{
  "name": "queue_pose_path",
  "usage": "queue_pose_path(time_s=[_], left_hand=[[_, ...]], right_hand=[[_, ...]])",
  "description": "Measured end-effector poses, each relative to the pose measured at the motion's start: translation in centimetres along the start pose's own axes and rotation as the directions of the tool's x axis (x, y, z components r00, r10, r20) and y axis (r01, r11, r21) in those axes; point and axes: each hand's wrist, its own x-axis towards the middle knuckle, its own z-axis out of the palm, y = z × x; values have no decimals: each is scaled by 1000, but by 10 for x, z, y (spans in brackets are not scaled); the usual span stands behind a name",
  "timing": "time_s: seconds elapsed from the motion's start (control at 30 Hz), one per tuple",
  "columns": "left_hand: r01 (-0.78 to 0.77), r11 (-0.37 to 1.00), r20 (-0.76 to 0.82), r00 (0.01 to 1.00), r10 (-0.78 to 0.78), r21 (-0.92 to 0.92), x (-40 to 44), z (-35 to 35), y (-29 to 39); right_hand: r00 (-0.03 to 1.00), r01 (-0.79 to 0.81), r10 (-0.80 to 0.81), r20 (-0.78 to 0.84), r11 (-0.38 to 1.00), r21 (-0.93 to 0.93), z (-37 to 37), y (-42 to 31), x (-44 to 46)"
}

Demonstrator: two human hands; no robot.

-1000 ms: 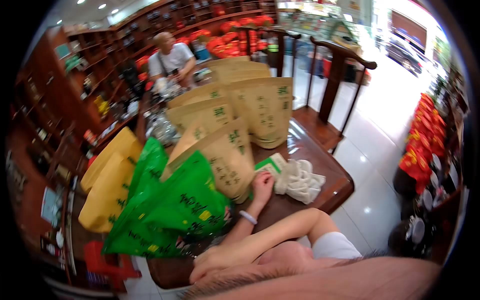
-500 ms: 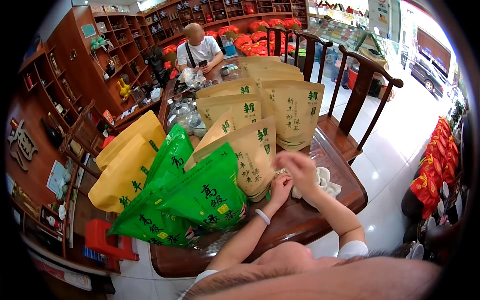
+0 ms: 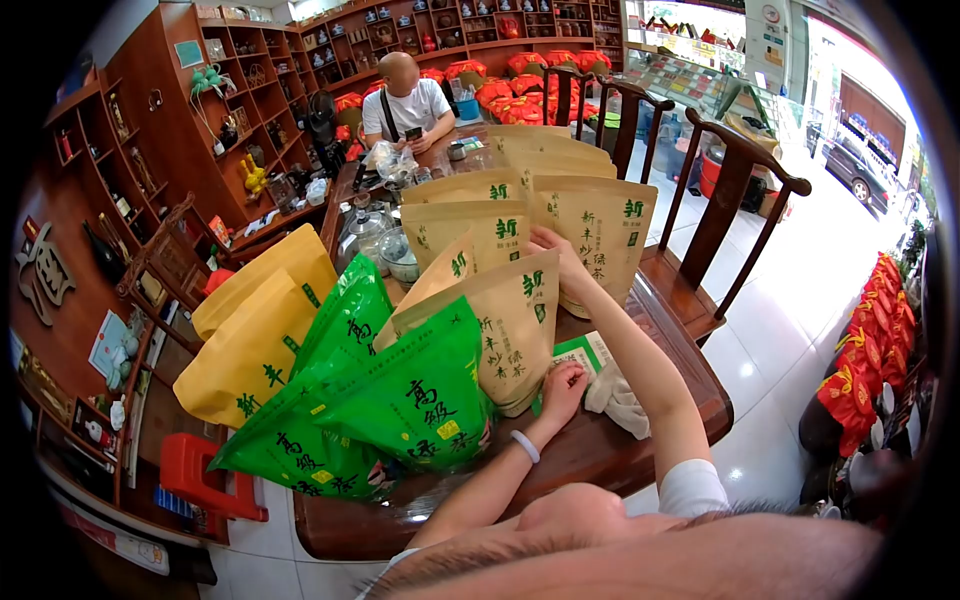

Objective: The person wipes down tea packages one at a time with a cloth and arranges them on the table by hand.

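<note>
Remotely, I have my right hand (image 3: 560,262) at a kraft tea pouch (image 3: 612,225) standing on the table (image 3: 350,525), left hand (image 3: 563,390) curled beside the front pouch (image 3: 515,335) (either grip I cannot tell); a forearm (image 3: 642,355) bump could topple it

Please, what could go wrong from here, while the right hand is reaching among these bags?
Two risks, in my judgement. The right hand is among closely standing brown bags, so its fingers or forearm might tip one over. Also, glass vessels stand near these bags; a bag pushed that way could knock them.
</note>
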Motion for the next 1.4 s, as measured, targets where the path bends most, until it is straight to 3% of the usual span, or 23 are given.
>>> queue_pose_path(time_s=[0.03,0.1,0.27,0.33,0.53,0.63,0.67,0.87,1.17,1.23,1.4], left_hand=[[8,1000,9,1000,-8,3,0,-1,0],[7,1000,7,1000,-8,11,0,-1,1],[-1,1000,12,1000,0,20,0,0,-1],[14,1000,14,1000,-14,-3,0,1,-3],[-41,998,-10,999,41,-40,2,2,-4],[-51,999,-29,998,50,-19,1,2,-2],[-49,999,-26,998,49,-23,1,1,-2],[-14,1000,-11,1000,14,3,2,0,0],[-93,995,-36,995,94,26,2,-1,1],[20,998,-15,1000,-21,-56,2,-2,3],[44,999,19,999,-44,-6,2,-5,8]], right_hand=[[1000,1,-1,1,1000,4,9,-6,-1],[980,-158,150,132,986,54,24,-27,-6],[987,-150,144,78,985,85,32,-1,4],[995,-95,95,15,945,314,40,-1,-1],[976,25,26,-217,973,228,31,-19,-20],[961,152,-65,-269,935,319,11,-24,-20],[950,226,-152,-275,938,263,1,-29,-25],[915,301,-220,-337,930,213,-54,-48,-54],[942,221,-160,-295,958,186,-132,-76,-89],[946,209,-148,-290,959,192,-147,-72,-91],[953,119,-36,-301,958,261,-163,-68,-93]])
